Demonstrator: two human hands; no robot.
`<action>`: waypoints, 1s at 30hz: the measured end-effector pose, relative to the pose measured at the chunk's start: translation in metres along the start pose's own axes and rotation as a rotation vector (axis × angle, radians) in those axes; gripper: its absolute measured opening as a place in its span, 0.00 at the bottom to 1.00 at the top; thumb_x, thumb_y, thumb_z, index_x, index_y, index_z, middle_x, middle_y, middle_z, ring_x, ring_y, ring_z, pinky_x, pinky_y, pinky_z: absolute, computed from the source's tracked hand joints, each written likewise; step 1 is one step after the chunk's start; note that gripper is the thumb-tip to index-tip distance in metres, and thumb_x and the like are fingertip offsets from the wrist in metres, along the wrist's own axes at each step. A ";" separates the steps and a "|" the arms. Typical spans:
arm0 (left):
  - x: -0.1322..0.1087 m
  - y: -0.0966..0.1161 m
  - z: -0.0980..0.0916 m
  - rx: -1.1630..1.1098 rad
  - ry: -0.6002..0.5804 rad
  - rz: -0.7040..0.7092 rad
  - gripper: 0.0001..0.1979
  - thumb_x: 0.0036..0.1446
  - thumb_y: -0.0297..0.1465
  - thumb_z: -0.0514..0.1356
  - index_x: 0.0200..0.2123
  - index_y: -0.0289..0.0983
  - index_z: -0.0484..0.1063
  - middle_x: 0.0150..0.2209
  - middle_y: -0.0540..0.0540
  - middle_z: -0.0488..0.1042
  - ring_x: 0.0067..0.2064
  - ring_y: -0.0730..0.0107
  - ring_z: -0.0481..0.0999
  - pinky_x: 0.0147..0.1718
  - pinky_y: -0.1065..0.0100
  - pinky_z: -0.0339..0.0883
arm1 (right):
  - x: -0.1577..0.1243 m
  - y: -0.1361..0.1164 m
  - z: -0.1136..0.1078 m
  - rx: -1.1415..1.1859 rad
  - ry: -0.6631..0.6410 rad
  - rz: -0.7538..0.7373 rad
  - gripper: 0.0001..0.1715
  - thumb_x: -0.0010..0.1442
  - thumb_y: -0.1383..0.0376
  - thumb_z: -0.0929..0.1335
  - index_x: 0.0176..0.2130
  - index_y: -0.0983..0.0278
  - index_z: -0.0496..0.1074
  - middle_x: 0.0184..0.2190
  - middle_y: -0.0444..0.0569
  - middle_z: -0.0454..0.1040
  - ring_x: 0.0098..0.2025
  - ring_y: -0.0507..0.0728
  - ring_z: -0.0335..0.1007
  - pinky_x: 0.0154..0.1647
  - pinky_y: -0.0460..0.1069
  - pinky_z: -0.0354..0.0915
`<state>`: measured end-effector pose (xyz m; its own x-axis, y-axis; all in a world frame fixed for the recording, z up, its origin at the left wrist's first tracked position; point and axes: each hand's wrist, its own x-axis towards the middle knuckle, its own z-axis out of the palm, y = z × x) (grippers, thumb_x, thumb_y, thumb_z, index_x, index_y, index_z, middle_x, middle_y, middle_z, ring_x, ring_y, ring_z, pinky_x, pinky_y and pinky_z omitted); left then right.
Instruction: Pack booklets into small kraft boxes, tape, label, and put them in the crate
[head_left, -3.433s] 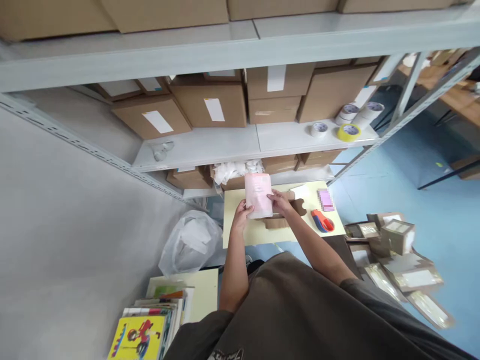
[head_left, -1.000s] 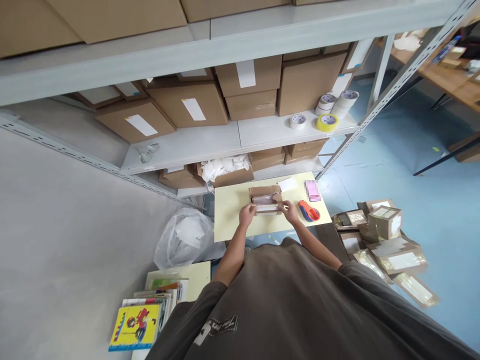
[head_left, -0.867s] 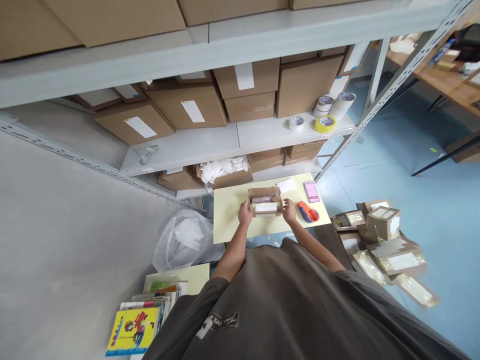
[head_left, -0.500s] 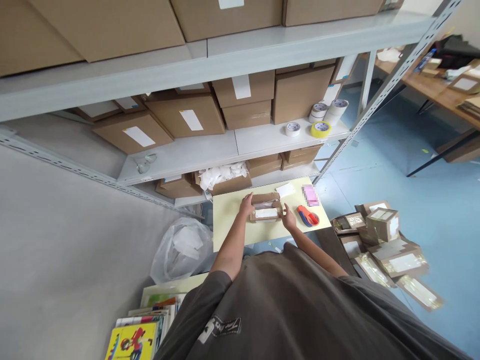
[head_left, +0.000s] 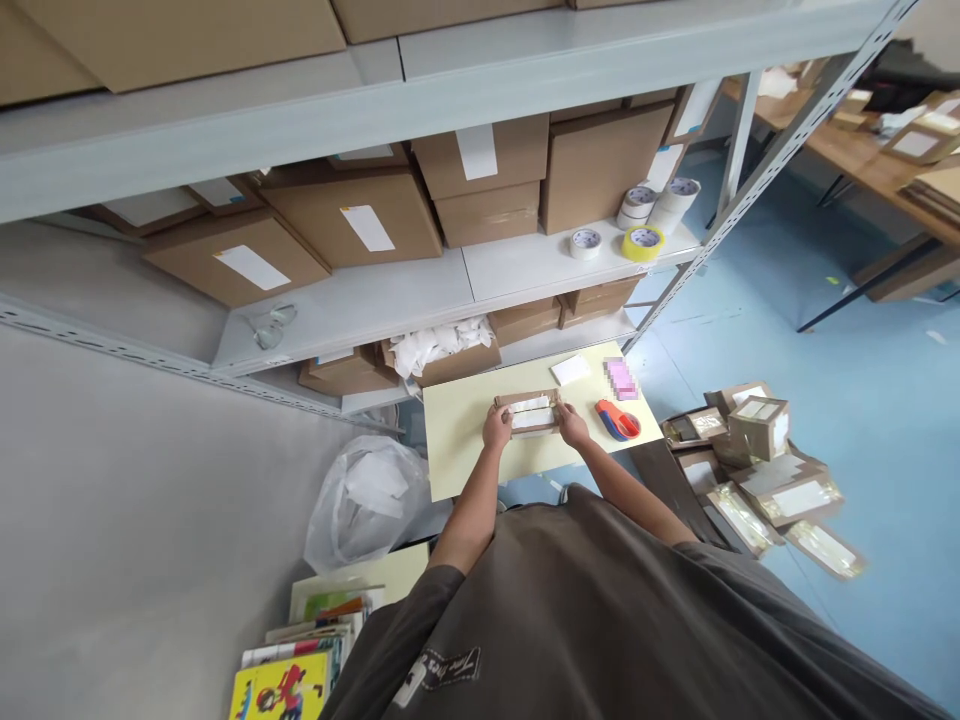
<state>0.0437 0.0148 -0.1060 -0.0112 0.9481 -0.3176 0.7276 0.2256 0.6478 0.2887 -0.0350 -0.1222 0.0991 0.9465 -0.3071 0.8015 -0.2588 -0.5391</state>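
A small cardboard box (head_left: 531,424) with white labels lies on the pale yellow tabletop (head_left: 459,440). My left hand (head_left: 496,427) grips its left end, fingers closed around the edge. At the right end my right hand (head_left: 573,426) holds the box in the same way. The top flaps look folded inward, and a white strip shows along the middle. Just right of my right hand sits a red and blue tape dispenser (head_left: 619,420). Behind the box are a stack of white paper (head_left: 571,369) and a blurred pink item (head_left: 621,378).
Shelving (head_left: 510,270) ahead holds cartons and several tape rolls (head_left: 643,243). Taped parcels (head_left: 780,480) are piled on the right. A clear plastic bag (head_left: 360,500) stands at the left, above stacked books (head_left: 281,680). A wooden table (head_left: 862,170) is at far right.
The box's upper side was open with its inside showing; now its flaps are folded down. Both hands have shifted a little along its ends, and the view has tilted slightly.
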 end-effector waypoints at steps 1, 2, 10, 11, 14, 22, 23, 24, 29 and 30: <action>0.001 -0.001 -0.001 -0.001 0.015 -0.026 0.17 0.69 0.34 0.60 0.59 0.45 0.79 0.66 0.41 0.74 0.63 0.57 0.76 0.61 0.61 0.70 | 0.001 -0.005 0.001 -0.002 -0.009 -0.007 0.34 0.73 0.64 0.60 0.75 0.55 0.61 0.70 0.56 0.67 0.56 0.63 0.77 0.55 0.54 0.72; 0.002 -0.003 -0.002 -0.002 0.034 -0.057 0.17 0.70 0.35 0.59 0.58 0.45 0.78 0.63 0.42 0.76 0.61 0.57 0.78 0.60 0.61 0.70 | 0.003 -0.011 0.002 -0.004 -0.019 -0.012 0.34 0.73 0.65 0.60 0.74 0.54 0.61 0.69 0.56 0.68 0.56 0.63 0.77 0.56 0.54 0.72; 0.006 -0.027 -0.001 -0.021 0.216 -0.174 0.21 0.68 0.36 0.62 0.63 0.45 0.74 0.63 0.40 0.77 0.60 0.55 0.78 0.57 0.61 0.71 | 0.007 -0.041 0.015 -0.016 -0.095 0.047 0.34 0.75 0.63 0.59 0.76 0.56 0.58 0.70 0.59 0.65 0.54 0.66 0.79 0.53 0.57 0.73; 0.005 -0.029 0.002 -0.041 0.252 -0.168 0.26 0.67 0.36 0.63 0.67 0.45 0.69 0.65 0.39 0.75 0.61 0.54 0.77 0.57 0.60 0.71 | 0.007 -0.039 0.014 0.001 -0.079 0.039 0.35 0.75 0.63 0.59 0.77 0.56 0.56 0.70 0.59 0.66 0.55 0.66 0.78 0.54 0.57 0.73; 0.004 -0.036 0.007 -0.060 0.284 -0.119 0.37 0.68 0.37 0.61 0.77 0.43 0.55 0.72 0.37 0.68 0.67 0.52 0.73 0.62 0.59 0.70 | 0.004 -0.024 0.005 0.044 0.027 0.021 0.37 0.75 0.60 0.60 0.78 0.58 0.53 0.72 0.60 0.65 0.59 0.68 0.76 0.56 0.58 0.73; 0.016 -0.051 0.001 0.063 0.154 0.062 0.37 0.73 0.40 0.53 0.79 0.35 0.50 0.77 0.34 0.58 0.76 0.49 0.60 0.72 0.53 0.60 | -0.013 0.078 -0.066 0.093 0.352 0.054 0.38 0.71 0.64 0.64 0.76 0.63 0.58 0.68 0.62 0.69 0.68 0.69 0.66 0.67 0.62 0.66; 0.017 -0.051 0.000 0.073 0.153 0.055 0.37 0.73 0.40 0.53 0.79 0.35 0.51 0.76 0.33 0.59 0.75 0.48 0.63 0.71 0.52 0.62 | -0.018 0.093 -0.073 0.105 0.371 0.073 0.38 0.70 0.65 0.64 0.76 0.63 0.59 0.68 0.62 0.70 0.68 0.69 0.66 0.67 0.62 0.66; 0.018 -0.050 -0.001 0.080 0.148 0.044 0.36 0.74 0.41 0.52 0.79 0.35 0.51 0.75 0.32 0.61 0.73 0.47 0.65 0.69 0.52 0.64 | -0.022 0.107 -0.078 0.118 0.383 0.090 0.37 0.70 0.65 0.65 0.75 0.63 0.61 0.67 0.61 0.70 0.67 0.68 0.66 0.67 0.62 0.66; 0.018 -0.039 0.001 0.121 0.230 -0.023 0.33 0.74 0.44 0.51 0.77 0.38 0.56 0.73 0.34 0.66 0.69 0.44 0.72 0.64 0.51 0.69 | -0.038 0.158 -0.082 0.148 0.308 0.163 0.31 0.70 0.63 0.65 0.69 0.62 0.68 0.65 0.59 0.73 0.65 0.66 0.69 0.62 0.56 0.69; 0.018 -0.037 0.002 0.128 0.247 -0.033 0.33 0.74 0.45 0.51 0.76 0.39 0.57 0.72 0.34 0.67 0.68 0.44 0.72 0.64 0.51 0.70 | -0.038 0.163 -0.080 0.140 0.264 0.174 0.28 0.71 0.62 0.65 0.67 0.62 0.70 0.63 0.58 0.74 0.63 0.66 0.71 0.60 0.55 0.70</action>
<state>0.0180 0.0232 -0.1366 -0.1917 0.9702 -0.1479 0.8046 0.2417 0.5424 0.4633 -0.0983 -0.1354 0.3908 0.8984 -0.2003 0.6724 -0.4272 -0.6044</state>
